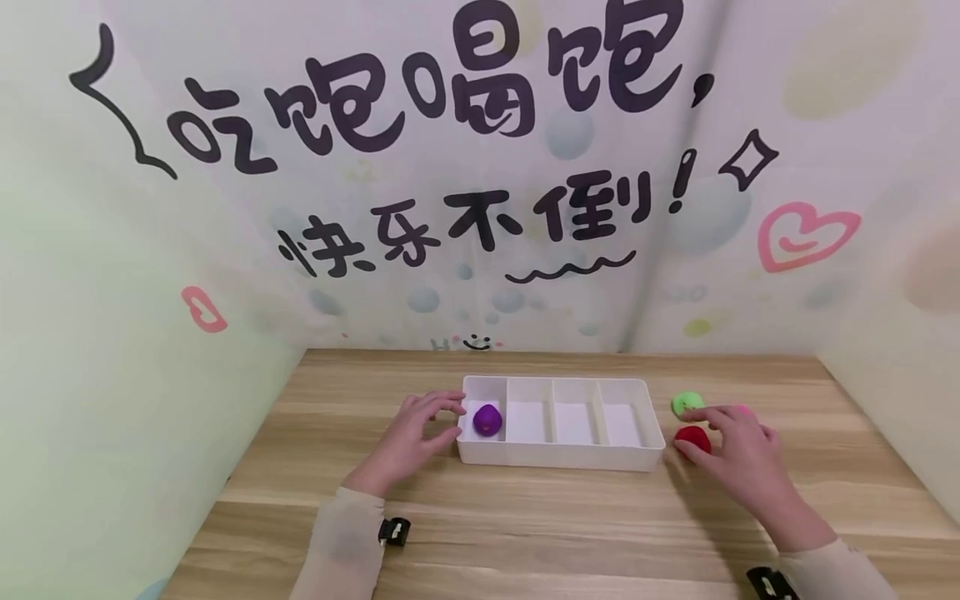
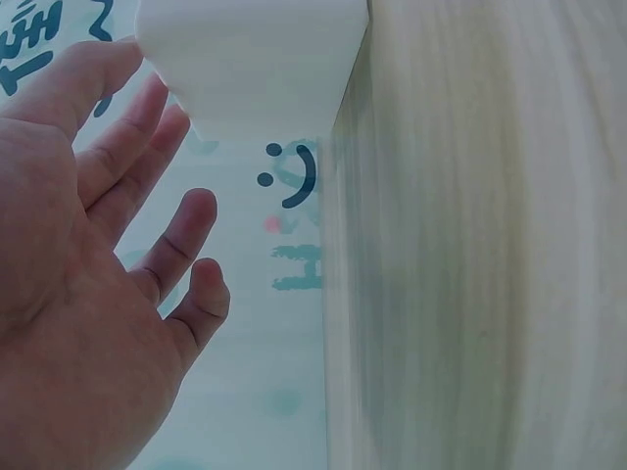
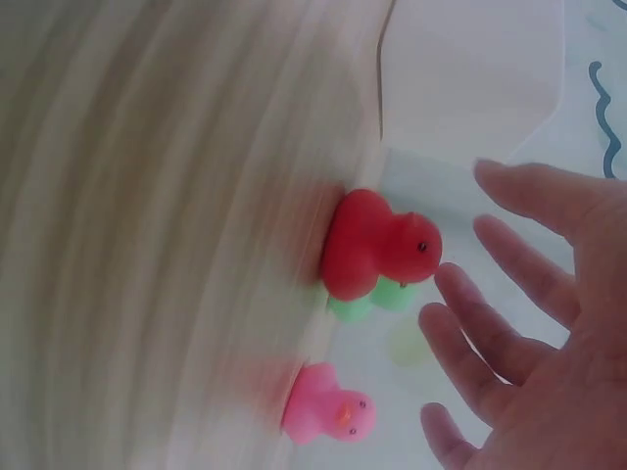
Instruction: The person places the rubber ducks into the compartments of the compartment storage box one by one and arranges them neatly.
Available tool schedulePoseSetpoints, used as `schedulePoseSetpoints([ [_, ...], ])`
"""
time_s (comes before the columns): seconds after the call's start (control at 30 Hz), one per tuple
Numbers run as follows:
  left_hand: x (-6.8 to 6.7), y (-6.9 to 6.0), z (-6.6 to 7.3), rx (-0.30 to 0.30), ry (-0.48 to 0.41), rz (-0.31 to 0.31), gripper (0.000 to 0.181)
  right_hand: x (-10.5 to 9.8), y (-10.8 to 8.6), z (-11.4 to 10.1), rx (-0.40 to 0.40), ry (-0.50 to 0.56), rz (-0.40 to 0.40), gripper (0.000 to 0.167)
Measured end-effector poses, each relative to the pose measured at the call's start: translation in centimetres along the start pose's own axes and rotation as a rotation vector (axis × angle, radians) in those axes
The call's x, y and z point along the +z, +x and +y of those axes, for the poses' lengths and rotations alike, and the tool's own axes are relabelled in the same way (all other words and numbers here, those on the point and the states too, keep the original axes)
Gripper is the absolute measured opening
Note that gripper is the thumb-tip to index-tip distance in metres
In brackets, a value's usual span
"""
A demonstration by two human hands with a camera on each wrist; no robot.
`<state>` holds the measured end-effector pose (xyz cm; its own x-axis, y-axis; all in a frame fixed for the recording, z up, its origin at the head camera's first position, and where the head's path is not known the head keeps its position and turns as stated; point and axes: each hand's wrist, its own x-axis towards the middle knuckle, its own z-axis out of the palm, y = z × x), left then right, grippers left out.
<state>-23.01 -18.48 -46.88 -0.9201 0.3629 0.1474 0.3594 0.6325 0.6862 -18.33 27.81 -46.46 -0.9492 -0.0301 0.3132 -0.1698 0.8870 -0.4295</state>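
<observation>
A white tray (image 1: 560,457) with a row of compartments stands on the wooden table. A purple rubber toy (image 1: 487,421) sits in its leftmost compartment. My left hand (image 1: 411,435) is at the tray's left end, fingers spread and fingertips at the end wall. Over a red rubber duck (image 3: 377,245), right of the tray, hovers my right hand (image 1: 741,452); its fingers are apart and hold nothing. A green duck (image 1: 686,403) lies just behind the red one. Farther right is a pink duck (image 3: 328,403), mostly covered by the right hand in the head view.
The wooden table (image 1: 480,533) meets a printed wall (image 1: 420,317) at the back, with plain side walls left (image 1: 135,400) and right (image 1: 900,350). Dividers (image 1: 553,412) separate the tray's compartments. Both wrists carry dark straps.
</observation>
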Motion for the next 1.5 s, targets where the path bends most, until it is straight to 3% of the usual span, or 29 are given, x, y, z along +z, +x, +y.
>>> schedulePoseSetpoints([
  [0.27, -0.4, -0.4, -0.2, -0.014, -0.008, 0.004, 0.028, -0.1, 0.3, 0.9, 0.027, -0.016, -0.102, 0.045],
  [0.57, -0.6, -0.5, -0.1, -0.003, 0.010, 0.007, 0.029, 0.4, 0.5, 1.6, 0.027, 0.006, -0.113, 0.036],
  [0.83, -0.6, -0.4, -0.1, 0.000, -0.004, -0.008, 0.029, 0.2, 0.5, 1.4, 0.021, 0.004, -0.064, 0.035],
  [1.23, -0.3, 0.0, 0.4, 0.021, -0.006, 0.000, 0.027, -0.7, 1.8, -0.1, -0.065, 0.004, 0.109, 0.034],
  [1.5, -0.4, 0.0, 0.4, 0.019, 0.002, -0.006, 0.026, -0.6, 2.9, -1.9, -0.107, 0.034, 0.144, 0.034],
])
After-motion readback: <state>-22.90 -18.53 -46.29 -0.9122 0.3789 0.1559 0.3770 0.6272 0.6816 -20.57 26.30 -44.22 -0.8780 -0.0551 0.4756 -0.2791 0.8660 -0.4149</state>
